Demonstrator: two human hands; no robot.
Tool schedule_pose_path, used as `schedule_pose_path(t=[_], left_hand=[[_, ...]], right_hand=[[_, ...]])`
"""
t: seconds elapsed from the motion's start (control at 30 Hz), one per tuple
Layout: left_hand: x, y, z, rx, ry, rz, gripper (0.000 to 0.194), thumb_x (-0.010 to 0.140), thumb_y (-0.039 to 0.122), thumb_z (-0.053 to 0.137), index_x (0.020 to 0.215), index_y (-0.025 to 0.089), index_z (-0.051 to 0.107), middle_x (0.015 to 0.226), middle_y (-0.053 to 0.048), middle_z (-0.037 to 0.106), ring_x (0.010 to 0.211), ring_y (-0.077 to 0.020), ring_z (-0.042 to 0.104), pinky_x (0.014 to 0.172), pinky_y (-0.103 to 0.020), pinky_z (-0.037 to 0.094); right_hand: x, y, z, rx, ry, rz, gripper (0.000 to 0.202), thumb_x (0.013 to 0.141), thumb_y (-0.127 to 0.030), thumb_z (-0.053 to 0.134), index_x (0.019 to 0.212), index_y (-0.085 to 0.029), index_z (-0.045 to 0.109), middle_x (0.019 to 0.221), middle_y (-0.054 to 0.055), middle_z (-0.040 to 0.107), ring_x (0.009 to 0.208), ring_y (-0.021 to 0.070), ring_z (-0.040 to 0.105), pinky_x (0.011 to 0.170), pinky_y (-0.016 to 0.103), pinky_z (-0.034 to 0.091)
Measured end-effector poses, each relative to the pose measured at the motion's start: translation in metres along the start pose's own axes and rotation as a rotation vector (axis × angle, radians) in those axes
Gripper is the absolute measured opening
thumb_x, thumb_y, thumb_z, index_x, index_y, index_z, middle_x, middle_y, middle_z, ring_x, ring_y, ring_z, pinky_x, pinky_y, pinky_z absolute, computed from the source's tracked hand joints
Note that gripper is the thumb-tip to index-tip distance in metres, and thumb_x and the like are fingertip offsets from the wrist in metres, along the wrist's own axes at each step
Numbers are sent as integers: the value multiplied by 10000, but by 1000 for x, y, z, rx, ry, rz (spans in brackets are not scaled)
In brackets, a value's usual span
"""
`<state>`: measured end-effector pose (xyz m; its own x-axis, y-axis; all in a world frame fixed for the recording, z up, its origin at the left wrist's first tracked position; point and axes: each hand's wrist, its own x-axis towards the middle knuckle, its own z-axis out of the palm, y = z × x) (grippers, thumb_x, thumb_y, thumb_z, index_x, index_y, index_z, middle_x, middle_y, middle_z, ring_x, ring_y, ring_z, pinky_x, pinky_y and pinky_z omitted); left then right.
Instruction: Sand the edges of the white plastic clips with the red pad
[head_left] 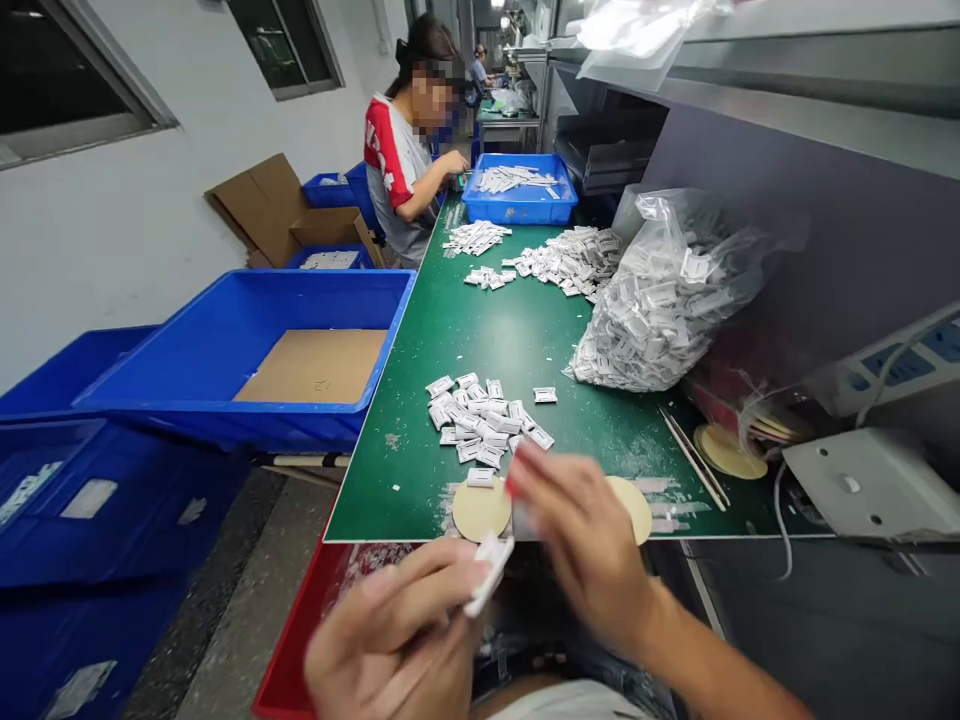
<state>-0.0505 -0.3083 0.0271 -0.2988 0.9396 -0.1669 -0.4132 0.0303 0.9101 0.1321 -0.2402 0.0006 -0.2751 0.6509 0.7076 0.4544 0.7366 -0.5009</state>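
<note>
Over the table's near edge, my left hand [405, 635] pinches a small white plastic part [491, 575] between thumb and fingers. Just right of it is my right hand [589, 545], smeared by motion, with something red on a fingertip; whether it holds anything is hidden. A loose pile of similar white plastic parts [480, 420] lies beyond both hands, with a single part [545, 395] to its right. On the table edge sit two round cream discs, a left disc [476, 515] with one white part on its rim and a right disc [637, 512] partly behind my right hand.
A clear bag [652, 310] full of white parts stands on the green table [420, 350]. Thin sticks [694, 455] lie at right. Farther back are more parts [574, 260] and a blue tray [517, 210]. A co-worker [409, 150] sits beyond a large blue bin [225, 400].
</note>
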Motion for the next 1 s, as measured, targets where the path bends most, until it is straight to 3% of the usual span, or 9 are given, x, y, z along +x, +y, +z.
schedule_pose_path(t=[0.1,0.2,0.33,0.43,0.53,0.63,0.77,0.87,1.0], left_hand=[[12,2,10,-154,33,38,573,597,175,916,1042,390,626,657,129,705,676,-107,686,723,-228,587],[24,-4,22,-358,-57,-201,400,581,283,926,901,280,687,670,77,642,602,-75,621,542,-137,515],[28,-12,28,-456,-190,-380,300,636,294,901,830,212,687,663,43,606,610,-75,588,563,-158,498],[24,-19,25,-451,-237,-487,278,676,287,878,853,199,683,687,25,640,612,-79,600,579,-162,494],[22,-24,23,-422,-286,-553,291,674,266,878,890,192,698,720,3,691,597,-92,624,574,-171,500],[21,-25,24,-401,-299,-530,242,679,236,876,861,186,723,659,12,688,590,-80,629,570,-149,498],[22,-24,26,-366,-287,-530,287,646,263,896,857,172,725,671,3,698,554,-79,619,543,-160,506],[22,-25,26,-348,-244,-500,275,643,250,898,843,171,726,652,6,692,574,-80,628,564,-153,508],[20,-25,25,-316,-296,-476,260,641,297,895,823,196,738,649,2,707,568,-96,634,553,-171,505]], right_hand=[[-4,13,1,285,93,539,379,1042,-285,371,1316,-205,620,1167,118,722,973,221,691,884,384,558],[-8,7,1,763,85,688,497,1059,-354,195,1374,-172,534,882,93,738,695,197,687,716,364,600],[-14,-17,-9,680,50,551,483,1052,-360,223,1425,-196,482,1173,150,685,883,228,702,786,383,602],[-9,-21,-18,309,2,103,478,1052,-357,285,1478,-205,437,1483,145,493,1236,271,584,967,428,539],[4,-9,-19,105,-52,-254,427,1047,-272,356,1435,-143,479,1348,152,634,1209,229,610,982,408,516],[14,4,-16,-43,-17,-28,371,1006,-116,405,1344,-139,556,1303,155,669,1151,223,637,925,419,515],[13,5,-16,-33,-54,-216,371,1020,-233,423,1356,-157,561,1274,142,691,1136,243,632,906,421,530],[13,1,-20,-98,-37,67,371,1001,-139,421,1328,-207,582,1270,100,697,1017,219,660,833,392,549],[13,5,-21,-86,-131,-126,360,1013,-214,420,1339,-185,570,1271,119,695,1056,250,646,875,424,532]])
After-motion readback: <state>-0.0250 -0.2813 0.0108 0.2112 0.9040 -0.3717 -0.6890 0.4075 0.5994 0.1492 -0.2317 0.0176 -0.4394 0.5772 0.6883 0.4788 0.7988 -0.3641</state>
